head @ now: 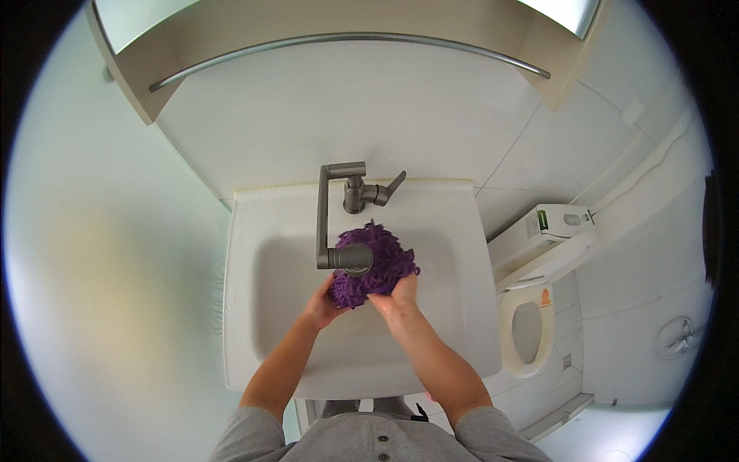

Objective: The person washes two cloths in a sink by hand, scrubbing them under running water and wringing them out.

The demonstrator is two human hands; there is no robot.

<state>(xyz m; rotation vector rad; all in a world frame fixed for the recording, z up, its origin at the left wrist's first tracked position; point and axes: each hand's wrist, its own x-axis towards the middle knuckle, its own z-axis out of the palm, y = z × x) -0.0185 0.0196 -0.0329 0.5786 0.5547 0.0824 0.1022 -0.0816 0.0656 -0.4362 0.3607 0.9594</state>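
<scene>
A purple shaggy chenille cloth or mop head (384,257) is bunched up over the basin of a white washbasin (288,369). My left hand (324,306) grips its lower left side, with the fingertips hidden beneath it. On the lower right, my right hand (398,297) holds it with the thumb on the near edge and the other fingers out of sight. The dark grey swivel faucet (322,216) reaches forward, and its spout head (353,258) covers part of the purple cloth. Whether water is running cannot be made out.
The faucet's lever (395,186) points up and right. Above the basin runs a metal rail (358,37) under a cabinet (346,17). A frosted glass panel (115,260) stands at left. At right are a toilet (528,329) and a floor drain (567,361).
</scene>
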